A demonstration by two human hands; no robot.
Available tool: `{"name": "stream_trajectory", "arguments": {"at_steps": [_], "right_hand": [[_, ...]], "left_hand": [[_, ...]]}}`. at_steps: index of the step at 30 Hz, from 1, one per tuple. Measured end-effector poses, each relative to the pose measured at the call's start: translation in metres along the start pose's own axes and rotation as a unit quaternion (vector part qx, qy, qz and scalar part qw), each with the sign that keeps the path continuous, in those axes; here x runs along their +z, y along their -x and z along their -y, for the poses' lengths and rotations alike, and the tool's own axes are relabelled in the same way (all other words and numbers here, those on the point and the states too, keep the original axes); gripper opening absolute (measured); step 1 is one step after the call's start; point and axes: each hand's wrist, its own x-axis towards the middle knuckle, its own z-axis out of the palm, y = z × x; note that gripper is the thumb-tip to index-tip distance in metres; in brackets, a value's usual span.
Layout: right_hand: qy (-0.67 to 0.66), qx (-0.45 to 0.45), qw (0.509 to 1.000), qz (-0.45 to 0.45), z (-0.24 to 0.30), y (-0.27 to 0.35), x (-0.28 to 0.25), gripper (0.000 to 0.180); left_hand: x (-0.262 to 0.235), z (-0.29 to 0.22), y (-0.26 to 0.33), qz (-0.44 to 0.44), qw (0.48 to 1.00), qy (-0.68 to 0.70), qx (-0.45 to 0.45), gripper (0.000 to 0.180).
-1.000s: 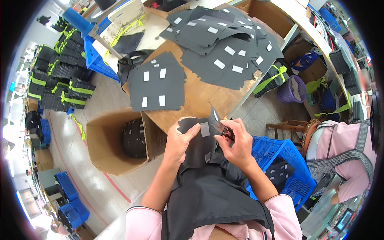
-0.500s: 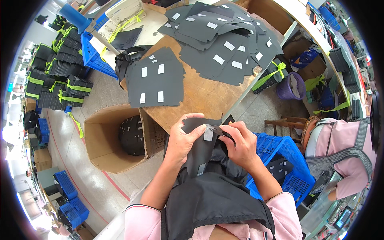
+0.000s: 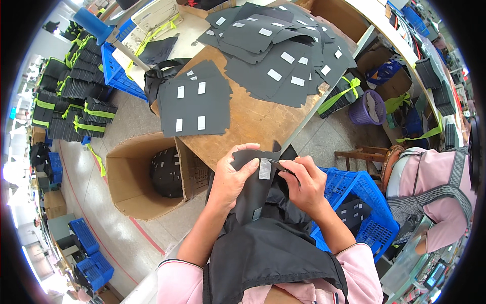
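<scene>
My left hand [image 3: 232,175] grips a dark grey fabric panel [image 3: 252,190], thumb on top near its upper edge. A white rectangular patch [image 3: 265,169] sits on the panel beside my thumb, and another pale patch [image 3: 257,214] lies lower down. My right hand [image 3: 305,182] is closed round small dark thread snips [image 3: 277,164], mostly hidden by the fingers. Their tip reaches the panel's right edge beside the white patch. The lower part of the panel rests against my black apron [image 3: 268,258].
On the wooden tabletop [image 3: 258,124] lie a neat stack of patched panels [image 3: 195,104] and a wider loose pile [image 3: 283,55]. An open cardboard box [image 3: 126,177] stands at the left, a blue crate [image 3: 372,202] at the right. Another person [image 3: 435,182] sits far right.
The snips' tip has shifted slightly right, off the white patch to the panel's edge. A corner of the panel's top edge now stands up. My left hand keeps its grip.
</scene>
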Motion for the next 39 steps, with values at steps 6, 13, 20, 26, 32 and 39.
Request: {"name": "stream_trajectory", "arguments": {"at_steps": [6,13,20,26,32,39], "right_hand": [[0.002,0.012,0.999,0.052,-0.002,-0.007,0.005,0.03],[-0.352,0.399,0.844,0.064,-0.048,0.008,0.012,0.043],[-0.53,0.413,0.703,0.232,-0.058,-0.021,0.028,0.019],[-0.397,0.357,0.84,0.097,-0.018,0.005,0.023,0.022],[-0.069,0.092,0.991,0.063,-0.008,0.002,0.007,0.036],[-0.009,0.003,0.997,0.072,-0.013,-0.01,0.005,0.028]], "left_hand": [[0.0,0.002,-0.001,0.011,1.0,-0.026,0.005,0.027],[-0.013,-0.001,-0.004,0.03,0.999,-0.039,-0.018,0.026],[-0.006,-0.001,-0.003,0.08,0.996,-0.045,-0.001,0.039],[-0.038,0.013,-0.013,0.015,0.995,0.039,-0.094,0.027],[-0.023,0.005,-0.01,0.025,0.997,0.036,-0.063,0.035],[-0.022,0.003,-0.006,0.049,0.997,0.027,-0.059,0.036]]}}
